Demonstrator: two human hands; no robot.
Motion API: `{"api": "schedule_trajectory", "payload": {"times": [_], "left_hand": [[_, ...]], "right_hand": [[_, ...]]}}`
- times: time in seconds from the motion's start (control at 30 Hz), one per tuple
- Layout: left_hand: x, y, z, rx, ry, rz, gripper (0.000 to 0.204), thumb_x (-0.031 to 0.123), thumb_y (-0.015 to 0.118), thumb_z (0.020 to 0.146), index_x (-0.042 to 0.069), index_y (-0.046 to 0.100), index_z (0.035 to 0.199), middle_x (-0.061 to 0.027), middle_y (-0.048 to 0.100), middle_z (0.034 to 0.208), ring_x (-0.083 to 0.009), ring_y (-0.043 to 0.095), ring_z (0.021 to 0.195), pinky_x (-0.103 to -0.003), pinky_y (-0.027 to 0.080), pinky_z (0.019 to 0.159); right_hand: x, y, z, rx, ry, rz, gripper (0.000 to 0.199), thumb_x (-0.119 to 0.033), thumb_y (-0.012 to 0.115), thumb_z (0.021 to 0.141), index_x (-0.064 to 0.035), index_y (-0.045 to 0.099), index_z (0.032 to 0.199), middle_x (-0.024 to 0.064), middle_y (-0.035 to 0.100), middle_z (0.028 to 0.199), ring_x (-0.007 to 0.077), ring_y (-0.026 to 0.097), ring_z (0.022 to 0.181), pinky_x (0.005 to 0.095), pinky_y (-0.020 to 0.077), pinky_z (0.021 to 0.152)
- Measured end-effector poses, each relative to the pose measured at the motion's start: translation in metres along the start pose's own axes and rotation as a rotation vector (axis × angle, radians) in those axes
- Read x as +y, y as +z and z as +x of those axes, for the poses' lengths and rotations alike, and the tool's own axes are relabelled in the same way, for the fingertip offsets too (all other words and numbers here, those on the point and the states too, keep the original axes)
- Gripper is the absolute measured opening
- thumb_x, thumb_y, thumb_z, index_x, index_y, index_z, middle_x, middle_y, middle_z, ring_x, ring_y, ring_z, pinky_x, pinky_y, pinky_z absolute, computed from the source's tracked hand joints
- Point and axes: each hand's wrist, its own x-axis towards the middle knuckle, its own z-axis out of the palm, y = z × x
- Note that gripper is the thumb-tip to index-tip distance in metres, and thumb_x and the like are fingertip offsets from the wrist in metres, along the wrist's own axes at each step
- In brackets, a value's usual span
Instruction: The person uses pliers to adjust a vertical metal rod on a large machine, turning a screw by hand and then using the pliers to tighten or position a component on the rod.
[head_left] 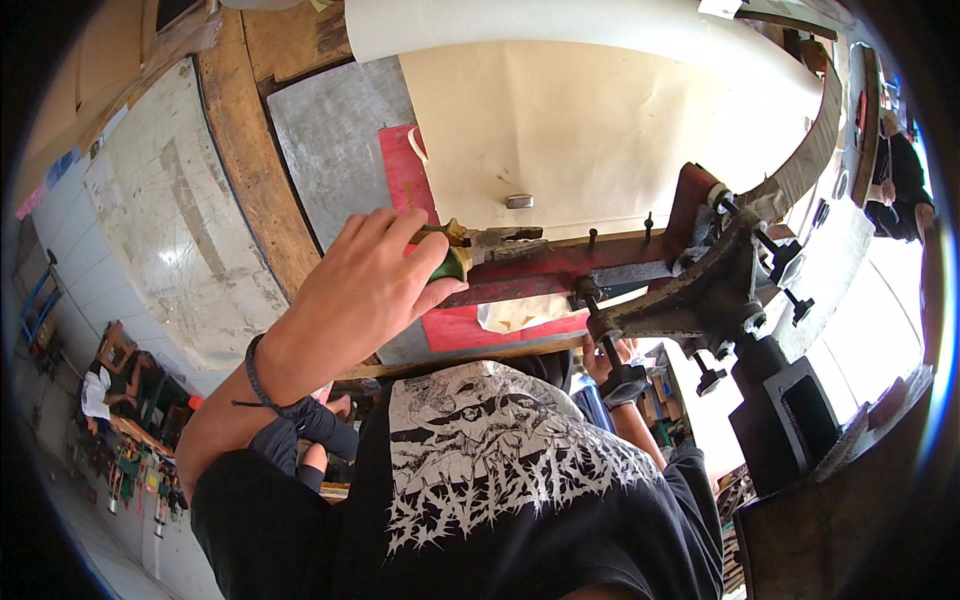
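My left hand [375,262] reaches in from the lower left, its fingers curled round a tool with green handles [457,264] that looks like pliers. The tool's metal end lies along a dark red metal bar [545,270], which carries black screws. My right hand [606,358] is below that bar, partly behind a black knob [624,382]. Its fingers are mostly hidden, so I cannot tell whether it holds anything. The bar joins a dark cast bracket [670,310] with several black knobs.
Cream paper [600,130] covers the bench behind the bar, with a small metal piece [519,201] on it. A red sheet [405,170] and a grey plate [335,130] lie left. A curved arm [810,150] rises at the right. Another person [98,392] is at the far left.
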Motion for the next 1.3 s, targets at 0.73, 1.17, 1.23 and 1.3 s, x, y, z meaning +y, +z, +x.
{"api": "schedule_trajectory", "payload": {"times": [0.73, 1.17, 1.23, 1.3], "left_hand": [[-0.001, 0.006, -0.002, 0.003, 0.052, 0.11, 0.034, 0.031, 0.073, 0.084, 0.002, 0.057, 0.091, -0.01, 0.058, 0.093, -0.0264, 0.056, 0.085, -0.038, 0.04, 0.079], [-0.003, 0.004, 0.001, 0.038, -0.069, -0.126, 0.053, 0.043, 0.074, 0.085, -0.004, 0.058, 0.102, -0.0176, 0.062, 0.093, -0.0347, 0.065, 0.08, -0.042, 0.055, 0.072], [-0.006, 0.004, 0.005, -0.035, -0.098, -0.086, 0.059, 0.049, 0.072, 0.084, -0.005, 0.059, 0.105, -0.0177, 0.063, 0.088, -0.0344, 0.066, 0.079, -0.042, 0.055, 0.071], [-0.007, 0.006, 0.008, -0.077, -0.11, -0.062, 0.063, 0.053, 0.071, 0.084, -0.005, 0.06, 0.106, -0.0174, 0.063, 0.083, -0.0343, 0.067, 0.077, -0.042, 0.056, 0.07]], "right_hand": [[0.006, 0.006, -0.007, 0.0, -0.003, 0.027, 0.013, -0.023, 0.074, 0.074, -0.0153, 0.077, 0.084, 0.005, 0.073, 0.081, 0.0264, 0.068, 0.086, 0.046, 0.0425, 0.1], [0.008, 0.009, -0.009, 0.022, -0.016, 0.035, 0.016, -0.021, 0.073, 0.073, -0.0151, 0.078, 0.087, 0.0053, 0.073, 0.082, 0.0262, 0.069, 0.083, 0.0441, 0.045, 0.096], [0.006, 0.006, -0.005, 0.014, -0.02, 0.044, 0.014, -0.021, 0.073, 0.073, -0.0158, 0.077, 0.086, 0.0049, 0.073, 0.081, 0.0261, 0.069, 0.082, 0.0435, 0.0459, 0.094], [0.005, 0.005, -0.003, 0.022, -0.015, 0.057, 0.013, -0.022, 0.073, 0.074, -0.0161, 0.077, 0.085, 0.0047, 0.073, 0.081, 0.0267, 0.069, 0.082, 0.0436, 0.0461, 0.093]]}}
